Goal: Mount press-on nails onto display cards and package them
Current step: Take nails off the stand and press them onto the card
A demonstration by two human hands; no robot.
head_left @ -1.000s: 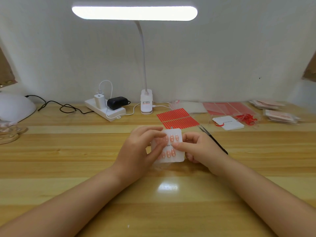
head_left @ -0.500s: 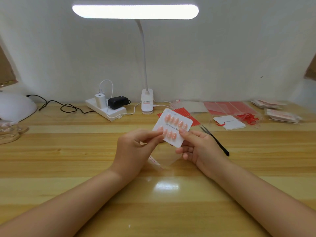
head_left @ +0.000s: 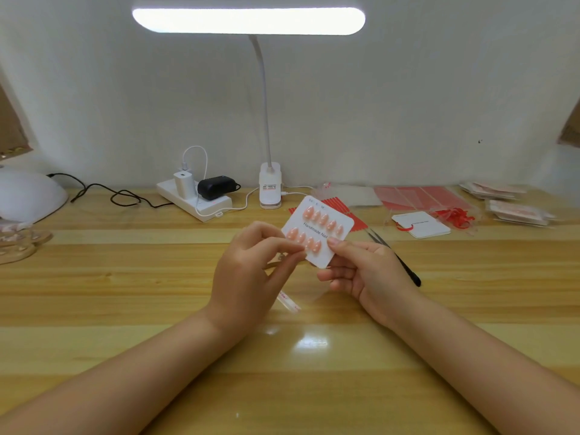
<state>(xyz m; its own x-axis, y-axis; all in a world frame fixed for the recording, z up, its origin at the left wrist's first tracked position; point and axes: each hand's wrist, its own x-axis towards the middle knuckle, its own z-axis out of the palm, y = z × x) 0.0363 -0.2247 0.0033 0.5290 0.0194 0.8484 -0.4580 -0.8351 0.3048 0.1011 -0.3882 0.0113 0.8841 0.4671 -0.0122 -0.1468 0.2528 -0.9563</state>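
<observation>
Now, centre frame: you hold a white display card (head_left: 317, 230) tilted above the wooden desk (head_left: 125, 293).
Card: two rows of pink press-on nails (head_left: 320, 216), printed "Handmade Nail".
Left hand (head_left: 251, 271): fingertips pinch a clear bag (head_left: 292, 296) at the card's lower-left edge.
Right hand (head_left: 364, 271): thumb and curled fingers grip the card's lower-right corner.
Right of centre: black tweezers (head_left: 398, 262) on the desk.
Upper frame: lit desk lamp (head_left: 248, 20).
</observation>
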